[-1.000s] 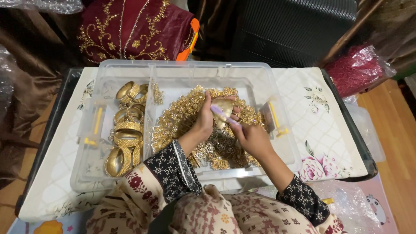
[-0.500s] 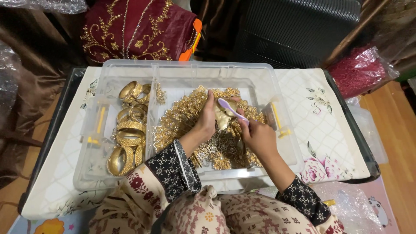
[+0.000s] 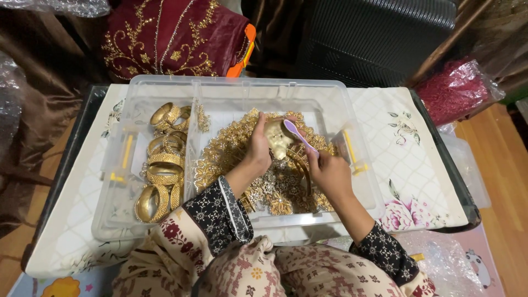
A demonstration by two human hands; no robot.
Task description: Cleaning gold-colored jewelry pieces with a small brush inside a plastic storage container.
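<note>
My left hand [image 3: 258, 149] holds a small gold ornament [image 3: 276, 138] up over a heap of gold filigree jewellery [image 3: 223, 157] in a clear plastic box [image 3: 360, 181]. My right hand [image 3: 329, 173] grips a lilac brush [image 3: 297, 135] by its handle, with the brush head touching the ornament. Both hands hover inside the box, over its right part.
Several gold bangles [image 3: 162, 176] lie in the box lid [image 3: 113, 198] at the left. The box stands on a white floral cloth [image 3: 410, 159] over a low dark table. A maroon embroidered fabric [image 3: 170, 36] lies behind, a red mesh bag [image 3: 454, 88] at the right.
My hands have lifted slightly and the brush head has moved up onto the ornament; the view has shifted a little.
</note>
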